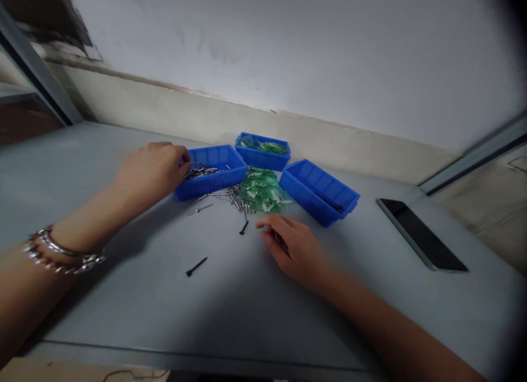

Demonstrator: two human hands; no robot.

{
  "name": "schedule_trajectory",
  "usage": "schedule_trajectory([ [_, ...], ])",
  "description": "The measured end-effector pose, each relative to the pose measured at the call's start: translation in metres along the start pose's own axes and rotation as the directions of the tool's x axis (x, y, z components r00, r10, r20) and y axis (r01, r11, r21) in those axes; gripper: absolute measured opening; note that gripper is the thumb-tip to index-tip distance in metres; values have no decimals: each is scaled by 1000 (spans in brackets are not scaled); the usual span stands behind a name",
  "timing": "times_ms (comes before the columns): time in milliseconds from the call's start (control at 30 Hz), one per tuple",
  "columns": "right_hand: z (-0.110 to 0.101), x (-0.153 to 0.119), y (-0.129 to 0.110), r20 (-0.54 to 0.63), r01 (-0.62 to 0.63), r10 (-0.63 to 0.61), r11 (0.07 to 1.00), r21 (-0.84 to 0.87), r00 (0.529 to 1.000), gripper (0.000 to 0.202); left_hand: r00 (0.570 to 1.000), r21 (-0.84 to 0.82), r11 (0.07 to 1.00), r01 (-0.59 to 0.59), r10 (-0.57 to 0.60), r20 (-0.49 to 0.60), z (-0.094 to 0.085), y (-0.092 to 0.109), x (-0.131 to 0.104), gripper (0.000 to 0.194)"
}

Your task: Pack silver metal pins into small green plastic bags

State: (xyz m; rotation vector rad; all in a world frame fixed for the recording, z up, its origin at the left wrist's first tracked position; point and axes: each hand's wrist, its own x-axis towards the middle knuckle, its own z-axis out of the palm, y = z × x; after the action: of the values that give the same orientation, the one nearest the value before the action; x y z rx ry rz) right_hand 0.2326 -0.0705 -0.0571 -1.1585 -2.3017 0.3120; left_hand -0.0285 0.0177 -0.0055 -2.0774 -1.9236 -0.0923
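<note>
My left hand (154,165) is over the near left rim of a blue bin (212,179). Its thumb and finger pinch a thin metal rivet, mostly covered by the fingertips. A heap of silvery rivets (201,172) lies in that bin. My right hand (294,247) hovers low over the table, fingers loosely curled and a gap at the thumb, with nothing visible in it. Just left of its fingertips lies a black screw (244,228); another black screw (196,267) lies nearer me. Loose rivets (234,198) spill beside a green plastic bag (265,191) of small metal pieces.
A second blue bin (263,158) at the back holds green plastic bags. The right blue bin (319,192) has a few dark pieces at its near end. A phone (422,234) lies on the grey table (144,310) at right. A wall (288,69) rises behind.
</note>
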Motion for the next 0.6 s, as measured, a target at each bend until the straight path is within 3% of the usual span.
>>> schedule_trajectory([
  [600, 2, 0, 2, 13, 31, -31, 999, 20, 999, 24, 1000, -22, 1000, -8, 8, 5, 1, -1, 1, 40],
])
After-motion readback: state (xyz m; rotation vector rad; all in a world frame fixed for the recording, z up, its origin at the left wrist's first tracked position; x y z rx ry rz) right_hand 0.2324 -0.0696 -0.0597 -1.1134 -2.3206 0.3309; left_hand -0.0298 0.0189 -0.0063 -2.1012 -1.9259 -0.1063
